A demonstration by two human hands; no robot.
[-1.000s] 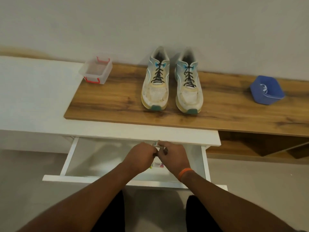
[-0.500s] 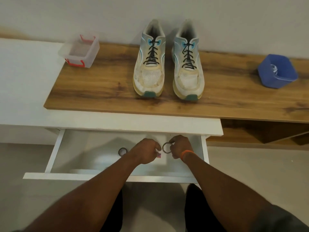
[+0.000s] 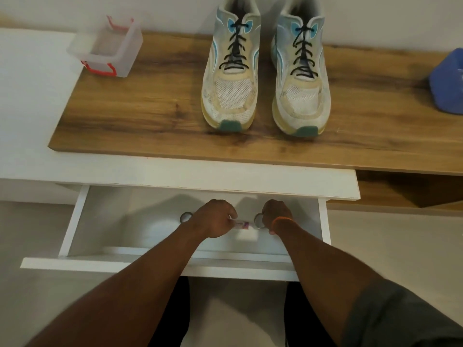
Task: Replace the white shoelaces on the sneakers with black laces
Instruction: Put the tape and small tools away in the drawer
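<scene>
Checking scene: sneakers first, then outward to the drawer
Sneakers: pair [image 3: 265, 71] stands toes toward the person on the wood top [image 3: 155, 116], side by side, heels near the wall
Laces: black laces [image 3: 234, 50] run through both shoes; no white lace seen on either, so the swap looks done, in my judgement
Blue bowl: bowl [image 3: 444, 83] at the right edge, well apart from the shoes; something pale inside, too cut off to name
Clear box: box [image 3: 107, 50] with red clips at the left end of the wood top, contents not readable
Drawer: drawer [image 3: 75, 221] pulled out below the top, both hands inside it
Left hand: left hand [image 3: 215, 219] curled, pinching a small pink-marked tube [image 3: 241, 224] at its fingertips
Right hand: right hand [image 3: 276, 214] curled over a small ring [image 3: 258, 221]; fingers seem hooked on it, though blur makes the hold uncertain
Other ring: second ring [image 3: 186, 217] lies just left of the left wrist
Risk, drawer: shutting it with fingers inside would pinch them against the white front edge
Risk, small items: tube or ring could slip and roll to the back of the drawer
Risk, shoes: a hard push on the drawer could jolt the top and shift the pair
Risk, laces: knots not visible; loose ends could work free if untied
</scene>
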